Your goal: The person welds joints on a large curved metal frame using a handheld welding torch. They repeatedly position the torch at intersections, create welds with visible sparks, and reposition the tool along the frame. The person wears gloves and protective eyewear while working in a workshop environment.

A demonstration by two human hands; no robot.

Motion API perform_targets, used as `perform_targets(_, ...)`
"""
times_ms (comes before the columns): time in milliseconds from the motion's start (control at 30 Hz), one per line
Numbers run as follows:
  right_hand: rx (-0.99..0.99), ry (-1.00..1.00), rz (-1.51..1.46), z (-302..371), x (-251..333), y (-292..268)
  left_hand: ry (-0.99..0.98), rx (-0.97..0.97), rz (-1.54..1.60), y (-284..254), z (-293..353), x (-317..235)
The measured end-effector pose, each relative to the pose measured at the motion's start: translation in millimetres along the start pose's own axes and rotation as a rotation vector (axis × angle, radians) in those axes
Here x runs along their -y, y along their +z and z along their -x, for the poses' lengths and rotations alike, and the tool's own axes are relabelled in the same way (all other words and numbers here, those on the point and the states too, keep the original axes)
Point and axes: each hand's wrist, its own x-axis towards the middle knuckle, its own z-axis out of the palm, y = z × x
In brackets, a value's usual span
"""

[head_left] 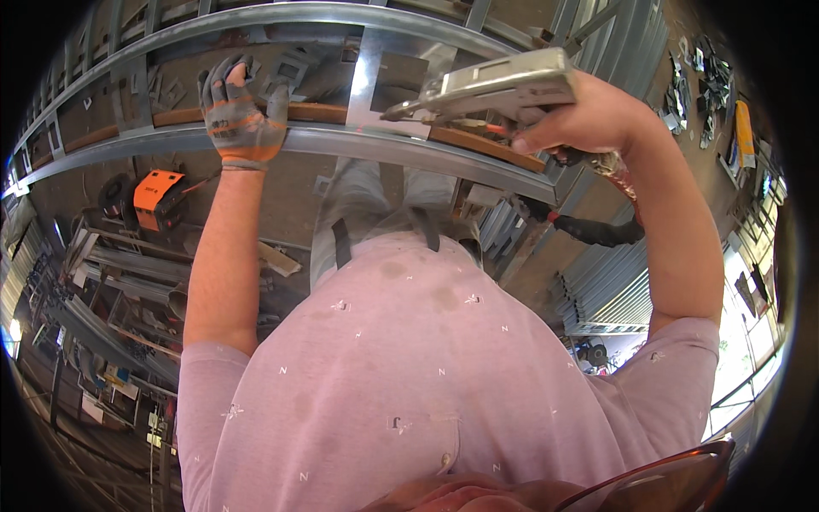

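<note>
My right hand [563, 115] is bare and closed around the grip of a welding gun [503, 84] with a pale metal body. Its narrow nozzle points left, just above a flat crosspiece [388, 94] of a galvanized metal frame [333, 141]. A small red dot shows on the metal near the nozzle tip. From the grip a cable runs down into a black sleeve [597, 230]. My left hand [243, 115], in a grey and orange work glove, lies over the near rail of the frame, left of the crosspiece. Its thumb stands apart from the fingers, and nothing shows in it.
A rusty brown bar [316, 112] runs along behind the near rail. An orange and black box [159, 198] sits on the floor at left. Metal profiles lie stacked at left [128, 273] and right [606, 299]. Scraps [712, 77] litter the floor at far right.
</note>
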Motion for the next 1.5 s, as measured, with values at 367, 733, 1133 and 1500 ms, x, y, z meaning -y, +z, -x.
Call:
perform_targets(367, 0.096, 0.027, 0.042, -48.4, 24.6, 20.8, 0.01, -0.062, 0.094, 1.9, 0.6, 0.0)
perform_targets(733, 0.078, 0.03, 0.024, -45.1, 9.4, 20.1, -0.004, -0.06, 0.09, -4.0, -1.8, -7.5)
perform_targets(1133, 0.059, -0.003, 0.153, -48.1, -0.3, 22.4, 0.021, -0.064, 0.058, 0.8, -0.3, -4.6)
perform_targets(1500, 0.041, 0.139, 0.203, -45.1, 17.8, 25.9, -0.015, -0.035, 0.078, 3.9, 1.6, -2.5)
